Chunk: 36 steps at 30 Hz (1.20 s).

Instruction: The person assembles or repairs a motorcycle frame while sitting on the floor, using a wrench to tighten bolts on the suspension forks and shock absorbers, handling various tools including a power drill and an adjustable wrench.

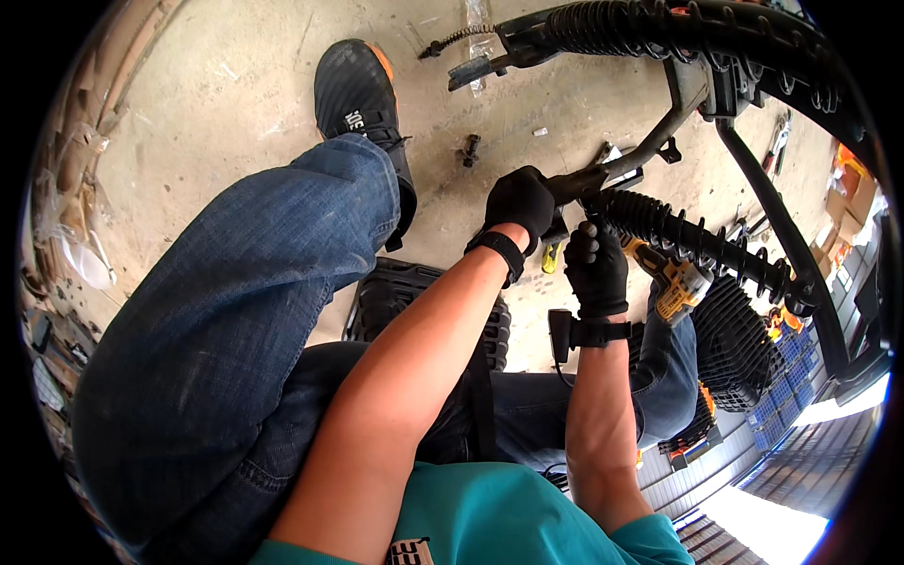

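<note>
My left hand (521, 202), in a black glove, is closed around the end of a black metal frame tube (650, 143). Just right of it, my right hand (597, 268), also gloved, has its fingers curled at the lower end of a black coil-spring shock absorber (692, 235). Whatever those fingers pinch is too small or hidden to make out. A yellow and black power tool (680, 286) is right beside my right hand, partly hidden by it. Below my left hand, a yellow-green handled tool (551, 258) lies on the floor.
A second coil-spring shock (612, 26) runs along the top. A dark bolt-like part (470, 151) and pliers (778, 141) lie on the concrete floor (235, 104). A knobbly black tyre (405, 292) is under my left forearm. Cardboard and plastic wrap (85, 217) line the left edge.
</note>
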Each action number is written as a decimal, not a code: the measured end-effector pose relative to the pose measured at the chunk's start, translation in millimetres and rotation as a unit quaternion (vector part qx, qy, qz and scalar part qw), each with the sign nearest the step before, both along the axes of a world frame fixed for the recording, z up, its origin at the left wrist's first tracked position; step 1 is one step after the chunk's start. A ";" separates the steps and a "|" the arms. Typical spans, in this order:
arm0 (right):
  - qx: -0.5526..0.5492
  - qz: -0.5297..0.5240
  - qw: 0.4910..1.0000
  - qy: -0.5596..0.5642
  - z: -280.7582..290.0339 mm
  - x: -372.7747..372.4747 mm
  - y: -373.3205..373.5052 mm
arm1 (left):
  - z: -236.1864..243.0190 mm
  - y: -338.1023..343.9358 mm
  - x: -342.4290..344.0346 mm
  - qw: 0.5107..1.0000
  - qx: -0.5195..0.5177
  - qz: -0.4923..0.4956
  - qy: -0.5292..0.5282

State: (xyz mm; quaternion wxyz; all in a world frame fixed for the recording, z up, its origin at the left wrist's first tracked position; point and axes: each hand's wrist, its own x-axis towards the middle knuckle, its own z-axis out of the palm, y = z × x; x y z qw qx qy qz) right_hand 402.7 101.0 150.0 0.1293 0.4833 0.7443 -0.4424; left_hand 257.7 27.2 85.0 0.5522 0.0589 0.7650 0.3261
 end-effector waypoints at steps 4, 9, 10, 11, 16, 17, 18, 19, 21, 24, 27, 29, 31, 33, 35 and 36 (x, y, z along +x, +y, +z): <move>-0.292 -0.330 0.874 0.205 -3.9 2.2 3.8 | -5.6 -2.8 1.4 1.000 0.007 -0.006 0.018; -0.075 -0.199 0.962 0.171 8.7 -17.8 -3.2 | -4.8 -3.2 -2.1 1.000 0.006 0.010 -0.010; -0.153 -0.292 0.922 0.204 7.2 -16.0 -1.9 | -4.8 -2.8 -1.1 1.000 0.003 0.007 -0.017; -0.218 -0.389 0.864 0.234 5.4 -13.9 -1.4 | -5.8 -2.9 -1.1 1.000 -0.001 0.004 -0.022; -0.233 -0.346 0.885 0.206 8.3 -13.9 11.8 | -9.0 -2.3 0.3 1.000 0.002 0.003 -0.010; -0.220 -0.333 0.894 0.205 8.2 -14.5 12.2 | -6.5 -1.6 -2.4 1.000 0.001 0.002 -0.019; -0.199 -0.312 0.910 0.188 10.1 -16.1 12.1 | -4.8 -1.4 -3.7 1.000 0.001 0.001 -0.020; -0.178 -0.291 0.924 0.171 13.6 -19.7 11.9 | -3.2 -1.3 -4.6 1.000 0.001 0.001 -0.021; -0.150 -0.249 0.946 0.144 20.7 -28.5 12.4 | -2.4 -2.0 -5.2 1.000 -0.002 0.006 -0.027; -0.123 -0.174 0.969 0.127 23.8 -32.1 16.6 | -2.8 -0.4 -4.4 0.999 -0.006 0.008 -0.032; -0.119 -0.148 0.976 0.108 34.3 -34.6 8.7 | -3.0 0.0 -4.2 1.000 -0.002 -0.012 -0.015; -0.132 -0.181 0.966 0.131 33.4 -35.9 6.8 | 0.4 -0.1 -5.0 1.000 0.001 -0.028 -0.001; -0.124 -0.179 0.966 0.141 30.0 -32.5 8.4 | 4.9 -0.5 -7.7 1.000 0.002 -0.021 -0.010; -0.106 -0.171 0.972 0.122 30.1 -34.4 10.7 | 8.6 -0.7 -10.3 1.000 0.001 -0.021 -0.014; -0.098 -0.163 0.975 0.117 30.3 -33.6 13.0 | 11.5 1.0 -10.5 1.000 -0.003 -0.025 -0.014; -0.099 -0.159 0.975 0.122 29.8 -32.0 13.8 | 13.2 1.0 -11.0 0.999 -0.008 -0.028 -0.018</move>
